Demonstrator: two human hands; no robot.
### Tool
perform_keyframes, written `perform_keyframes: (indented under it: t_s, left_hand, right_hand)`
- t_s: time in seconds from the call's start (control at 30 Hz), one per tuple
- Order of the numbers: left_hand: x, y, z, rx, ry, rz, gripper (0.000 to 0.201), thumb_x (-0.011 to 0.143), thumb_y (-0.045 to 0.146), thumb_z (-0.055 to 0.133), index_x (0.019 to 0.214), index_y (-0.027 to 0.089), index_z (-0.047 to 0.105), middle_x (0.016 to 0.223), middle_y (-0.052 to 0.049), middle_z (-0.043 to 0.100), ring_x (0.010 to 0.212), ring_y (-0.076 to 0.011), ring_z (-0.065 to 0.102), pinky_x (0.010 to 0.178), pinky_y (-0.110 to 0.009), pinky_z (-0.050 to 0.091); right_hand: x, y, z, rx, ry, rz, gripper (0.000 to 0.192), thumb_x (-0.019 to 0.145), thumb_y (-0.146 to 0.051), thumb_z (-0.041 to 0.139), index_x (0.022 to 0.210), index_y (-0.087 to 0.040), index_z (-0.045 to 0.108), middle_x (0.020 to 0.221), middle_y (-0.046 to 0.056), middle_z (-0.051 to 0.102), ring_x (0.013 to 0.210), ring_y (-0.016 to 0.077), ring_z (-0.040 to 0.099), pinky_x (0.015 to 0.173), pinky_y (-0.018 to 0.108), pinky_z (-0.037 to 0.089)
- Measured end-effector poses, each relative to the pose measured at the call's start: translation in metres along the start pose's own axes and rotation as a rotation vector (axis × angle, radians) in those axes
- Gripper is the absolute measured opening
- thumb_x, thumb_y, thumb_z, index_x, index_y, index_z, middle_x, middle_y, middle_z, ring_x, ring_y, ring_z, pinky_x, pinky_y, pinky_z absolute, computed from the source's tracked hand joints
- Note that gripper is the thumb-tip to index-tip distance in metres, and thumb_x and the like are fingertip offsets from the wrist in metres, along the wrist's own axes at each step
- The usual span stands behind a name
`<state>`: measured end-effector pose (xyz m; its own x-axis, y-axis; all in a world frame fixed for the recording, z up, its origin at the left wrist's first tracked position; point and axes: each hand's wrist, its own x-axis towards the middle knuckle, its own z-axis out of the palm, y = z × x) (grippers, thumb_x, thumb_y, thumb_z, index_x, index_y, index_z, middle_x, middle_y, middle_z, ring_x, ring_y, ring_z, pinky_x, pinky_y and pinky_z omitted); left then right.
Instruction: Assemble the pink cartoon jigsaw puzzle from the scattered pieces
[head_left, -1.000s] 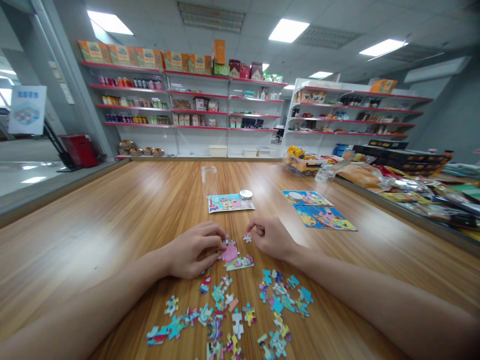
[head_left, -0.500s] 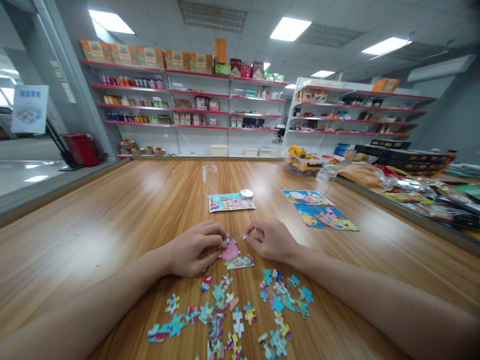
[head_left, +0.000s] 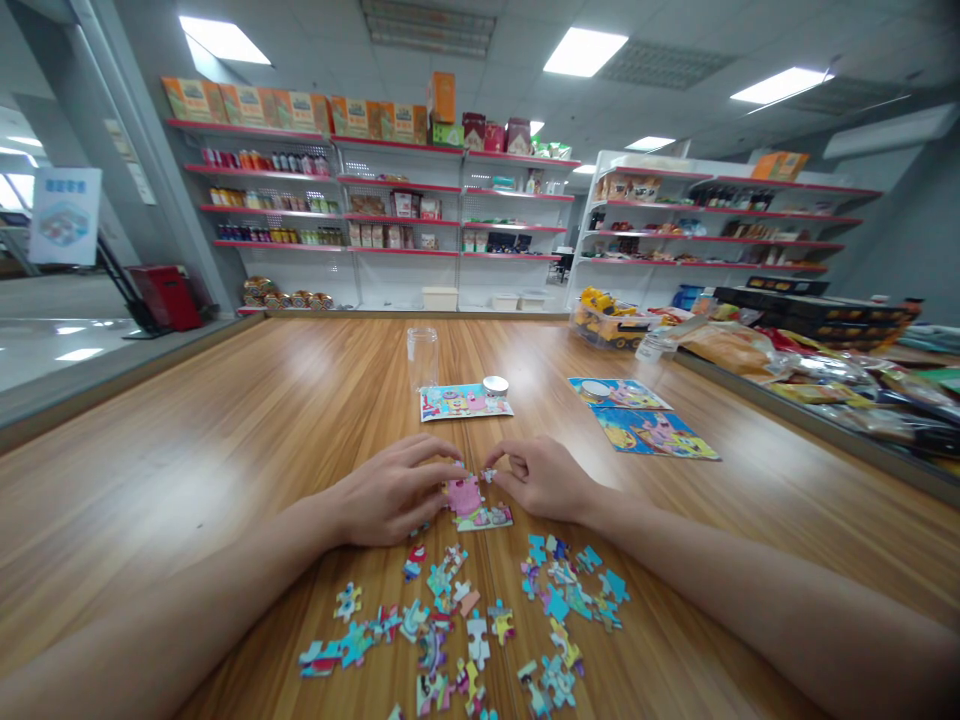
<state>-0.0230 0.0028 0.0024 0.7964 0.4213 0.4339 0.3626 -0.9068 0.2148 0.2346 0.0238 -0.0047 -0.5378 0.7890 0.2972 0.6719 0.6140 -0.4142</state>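
Note:
My left hand rests on the wooden table, its fingertips pressing the left edge of a small joined cluster of pink puzzle pieces. My right hand pinches a small puzzle piece between thumb and forefinger, right at the cluster's upper right edge. Several loose puzzle pieces lie scattered nearer to me, in a left group and a right group.
Beyond my hands lie a picture card, a clear jar and its white lid. Two more puzzle pictures lie to the right. Toys and packaged goods crowd the right edge. Store shelves line the back wall.
My right hand has moved left with the small piece, from a short gap away to the cluster's upper edge. My left hand has stayed on the cluster.

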Motion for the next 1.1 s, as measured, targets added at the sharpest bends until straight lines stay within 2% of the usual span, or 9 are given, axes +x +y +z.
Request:
perform_keyframes:
  t_s: [0.17,0.3,0.53,1.1]
  left_hand:
    - [0.0026,0.0023,-0.0003,-0.009,-0.087,0.068,0.031,0.096,0.023,0.050,0.125,0.022,0.059,0.126,-0.011,0.058,0.114,-0.0262,0.055,0.102,-0.046,0.044]
    - [0.0023,0.0022,0.0007,-0.051,-0.115,0.049,0.031,0.096,0.025,0.051,0.125,0.020,0.060,0.125,-0.012,0.059,0.113,-0.0263,0.056,0.102,-0.046,0.044]
    - [0.0019,0.0016,0.0008,-0.066,-0.117,0.042,0.033,0.094,0.024,0.053,0.127,0.020,0.060,0.124,-0.013,0.059,0.113,-0.0267,0.055,0.101,-0.045,0.044]
    - [0.0005,0.0011,0.0020,-0.064,-0.084,0.051,0.031,0.094,0.021,0.053,0.124,0.020,0.059,0.123,-0.013,0.059,0.111,-0.0264,0.057,0.100,-0.045,0.047]
  right_hand:
    - [0.0006,-0.0003,-0.0016,0.004,-0.023,0.010,0.013,0.080,-0.019,0.062,0.091,-0.018,0.068,0.050,-0.006,0.049,0.047,0.0116,0.045,0.052,0.024,0.027]
    - [0.0005,0.0013,-0.0006,0.033,-0.032,-0.007,0.012,0.081,-0.017,0.062,0.093,-0.017,0.064,0.049,-0.008,0.047,0.046,0.0108,0.043,0.052,0.024,0.026]
    - [-0.0006,0.0023,0.0013,0.055,-0.045,-0.073,0.013,0.084,-0.024,0.063,0.096,-0.017,0.064,0.051,-0.008,0.046,0.047,0.0101,0.041,0.053,0.024,0.025]
    - [-0.0003,-0.0015,-0.0010,0.046,-0.053,-0.044,0.014,0.083,-0.028,0.064,0.092,-0.018,0.068,0.050,-0.007,0.046,0.047,0.0104,0.042,0.051,0.023,0.025]
